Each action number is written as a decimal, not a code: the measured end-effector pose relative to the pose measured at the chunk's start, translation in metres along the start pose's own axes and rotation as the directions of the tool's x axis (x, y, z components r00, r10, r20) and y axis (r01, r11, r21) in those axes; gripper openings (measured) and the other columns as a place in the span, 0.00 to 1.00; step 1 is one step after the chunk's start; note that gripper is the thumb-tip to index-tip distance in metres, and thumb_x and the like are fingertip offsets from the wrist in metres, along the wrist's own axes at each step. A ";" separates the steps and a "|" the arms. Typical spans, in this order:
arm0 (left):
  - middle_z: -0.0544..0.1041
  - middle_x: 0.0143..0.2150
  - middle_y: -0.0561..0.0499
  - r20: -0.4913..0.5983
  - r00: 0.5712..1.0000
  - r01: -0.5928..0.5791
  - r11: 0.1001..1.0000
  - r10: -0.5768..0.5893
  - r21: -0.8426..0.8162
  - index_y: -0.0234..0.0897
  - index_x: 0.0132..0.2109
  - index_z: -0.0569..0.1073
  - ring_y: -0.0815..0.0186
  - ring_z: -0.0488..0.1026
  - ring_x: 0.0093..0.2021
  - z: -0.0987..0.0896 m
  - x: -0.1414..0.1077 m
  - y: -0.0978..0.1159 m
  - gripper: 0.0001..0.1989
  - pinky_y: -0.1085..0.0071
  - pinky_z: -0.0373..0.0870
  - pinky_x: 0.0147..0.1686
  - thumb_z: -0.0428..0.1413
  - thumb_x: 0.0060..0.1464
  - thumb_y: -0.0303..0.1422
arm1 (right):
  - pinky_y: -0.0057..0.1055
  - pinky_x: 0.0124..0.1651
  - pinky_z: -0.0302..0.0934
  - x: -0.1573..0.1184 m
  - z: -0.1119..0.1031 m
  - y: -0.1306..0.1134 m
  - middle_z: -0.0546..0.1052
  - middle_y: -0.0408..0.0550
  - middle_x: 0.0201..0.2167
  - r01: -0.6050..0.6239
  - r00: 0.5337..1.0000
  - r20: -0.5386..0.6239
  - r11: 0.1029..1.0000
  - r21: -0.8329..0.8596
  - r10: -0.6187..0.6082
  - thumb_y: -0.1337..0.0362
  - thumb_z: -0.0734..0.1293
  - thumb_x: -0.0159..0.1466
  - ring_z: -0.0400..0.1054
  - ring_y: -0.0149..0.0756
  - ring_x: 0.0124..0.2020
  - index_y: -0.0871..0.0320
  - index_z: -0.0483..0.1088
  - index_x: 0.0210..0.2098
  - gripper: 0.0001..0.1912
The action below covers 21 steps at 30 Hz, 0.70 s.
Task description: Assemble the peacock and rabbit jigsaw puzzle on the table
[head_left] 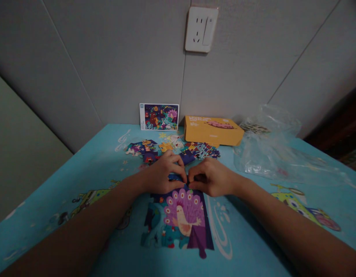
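Note:
A partly joined jigsaw puzzle with a pink peacock lies on the blue tablecloth, close in front of me. At its top edge my left hand has its fingers bent and pressed on a dark blue puzzle piece. Right beside it, my right hand pinches at the same edge, thumb and forefinger together; whatever lies between those fingertips is too small to make out. The two hands' fingertips nearly meet. Behind them lie loose puzzle pieces in a heap, partly hidden by my left hand.
A picture card of the puzzle leans against the wall, left of a yellow box. Crumpled clear plastic bags lie at the right, one with pieces inside. A wall socket is above. The blue tablecloth has cartoon prints.

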<state>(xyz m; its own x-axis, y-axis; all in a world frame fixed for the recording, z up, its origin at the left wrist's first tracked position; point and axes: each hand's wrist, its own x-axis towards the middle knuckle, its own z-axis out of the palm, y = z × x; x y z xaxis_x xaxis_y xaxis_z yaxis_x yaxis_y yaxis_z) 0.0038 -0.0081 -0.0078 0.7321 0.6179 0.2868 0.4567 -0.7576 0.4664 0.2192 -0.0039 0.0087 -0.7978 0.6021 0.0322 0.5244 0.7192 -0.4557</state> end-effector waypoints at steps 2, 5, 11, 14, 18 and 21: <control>0.71 0.40 0.49 0.006 1.000 -0.002 1.000 0.002 -0.007 0.41 0.34 0.80 0.61 0.64 0.45 0.000 0.000 0.001 0.03 0.61 0.59 0.49 0.63 0.50 0.31 | 0.25 0.26 0.45 0.000 0.000 0.002 0.67 0.38 0.18 0.026 1.000 -0.002 0.999 0.046 -0.026 0.64 0.67 0.57 0.56 0.24 0.20 0.58 0.76 0.29 0.05; 0.71 0.40 0.49 0.015 1.000 -0.005 1.000 0.006 -0.016 0.42 0.34 0.80 0.61 0.64 0.45 0.000 0.000 0.001 0.02 0.61 0.59 0.49 0.62 0.50 0.31 | 0.24 0.27 0.47 0.001 0.000 0.004 0.69 0.39 0.18 0.035 0.999 -0.017 0.996 0.084 -0.033 0.64 0.68 0.57 0.58 0.24 0.20 0.58 0.78 0.30 0.06; 0.70 0.39 0.50 0.024 0.999 -0.028 0.999 0.029 -0.025 0.44 0.33 0.81 0.62 0.64 0.45 0.000 0.000 0.001 0.03 0.61 0.58 0.50 0.62 0.51 0.31 | 0.25 0.25 0.49 0.001 0.002 0.005 0.72 0.41 0.19 0.045 0.999 -0.003 0.989 0.141 -0.045 0.65 0.69 0.57 0.61 0.25 0.20 0.58 0.79 0.30 0.06; 0.70 0.40 0.49 0.030 0.999 -0.039 0.999 0.040 -0.026 0.43 0.33 0.81 0.62 0.64 0.45 -0.001 -0.001 0.001 0.02 0.61 0.58 0.51 0.63 0.50 0.31 | 0.24 0.25 0.50 0.000 0.005 0.004 0.74 0.42 0.20 0.079 0.997 0.012 0.980 0.185 -0.082 0.65 0.69 0.57 0.62 0.25 0.20 0.58 0.79 0.30 0.06; 0.71 0.40 0.49 0.021 0.999 -0.043 0.999 0.043 -0.026 0.43 0.32 0.81 0.62 0.64 0.46 0.000 -0.001 0.002 0.03 0.62 0.59 0.50 0.62 0.50 0.30 | 0.24 0.25 0.51 0.001 0.006 0.003 0.75 0.42 0.21 0.089 0.995 0.028 0.971 0.220 -0.097 0.65 0.69 0.57 0.63 0.25 0.20 0.58 0.80 0.31 0.06; 0.71 0.39 0.49 0.001 1.000 -0.023 1.000 0.023 -0.001 0.42 0.32 0.81 0.62 0.64 0.45 0.000 0.000 0.001 0.03 0.61 0.59 0.49 0.62 0.50 0.29 | 0.23 0.23 0.50 0.001 0.005 0.004 0.73 0.41 0.18 0.046 0.999 0.012 0.974 0.222 -0.050 0.65 0.70 0.56 0.61 0.24 0.19 0.59 0.79 0.29 0.05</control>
<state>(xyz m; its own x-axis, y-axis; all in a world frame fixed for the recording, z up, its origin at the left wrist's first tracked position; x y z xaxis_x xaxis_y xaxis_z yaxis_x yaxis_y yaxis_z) 0.0037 -0.0087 -0.0075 0.7427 0.6003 0.2968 0.4395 -0.7714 0.4603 0.2189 -0.0021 0.0022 -0.8263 0.5615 0.0440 0.4083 0.6511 -0.6398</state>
